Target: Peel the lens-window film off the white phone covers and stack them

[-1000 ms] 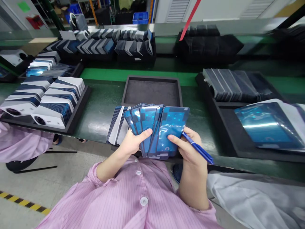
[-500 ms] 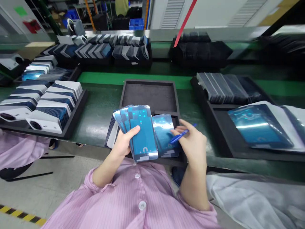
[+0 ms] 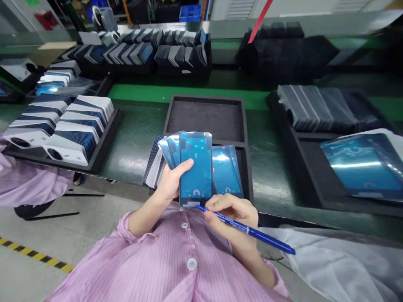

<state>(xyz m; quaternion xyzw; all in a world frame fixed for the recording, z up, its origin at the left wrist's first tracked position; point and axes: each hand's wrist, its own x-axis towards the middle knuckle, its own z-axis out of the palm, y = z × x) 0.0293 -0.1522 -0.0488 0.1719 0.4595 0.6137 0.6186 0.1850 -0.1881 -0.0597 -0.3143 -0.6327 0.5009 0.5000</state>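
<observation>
My left hand (image 3: 171, 182) grips a fanned stack of blue film-covered phone panels (image 3: 195, 167), thumb across the front one. My right hand (image 3: 233, 212) holds a blue pen (image 3: 252, 231), its tip touching the bottom edge of the front panel. Two more blue panels (image 3: 227, 172) lie in the near compartment of a black foam tray (image 3: 245, 126) just behind my hands. A row of upright panels (image 3: 153, 163) stands left of my left hand.
A black tray of white and dark blue panels (image 3: 63, 126) sits at left, more filled trays (image 3: 157, 52) at the back. A tray with dark panels (image 3: 324, 109) and a large blue film sheet (image 3: 362, 161) is at right. Another person's pink sleeve (image 3: 28, 184) shows far left.
My right hand laid one blue panel into the tray's near compartment, then came back low with the pen to the bottom of the front panel. My left hand closed the fan tighter.
</observation>
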